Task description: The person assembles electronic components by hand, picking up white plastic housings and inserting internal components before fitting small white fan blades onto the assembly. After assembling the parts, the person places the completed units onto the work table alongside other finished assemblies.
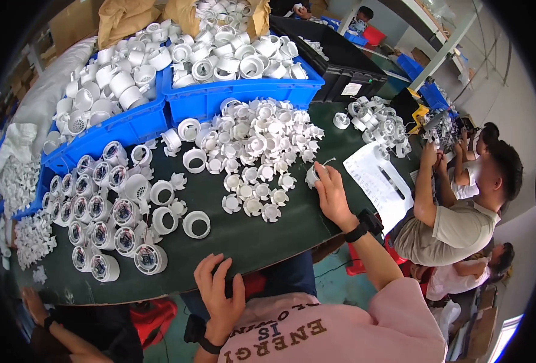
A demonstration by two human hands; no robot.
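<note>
My right hand (336, 199) is closed on a small round white plastic part (311, 176) at the table's right side; a short white wire sticks out near its fingers. The fingers cover much of that part. At the front edge of the table my left hand (221, 291) hangs with fingers apart and nothing in it. Left of my right hand lies a heap of white claw-edged plastic caps (262, 136), with several loose ones in front. Open white rings (196, 224) stand nearer my left hand. Farther left, white round housings with circuit boards inside (126, 240) stand in rows.
Two blue bins (244, 94) full of white cups line the back, beside a black crate (346, 75). A paper sheet (371, 181) with a pen (392, 183) lies right of my right hand. Co-workers sit at the right; another person's hand (35, 307) rests at the lower left.
</note>
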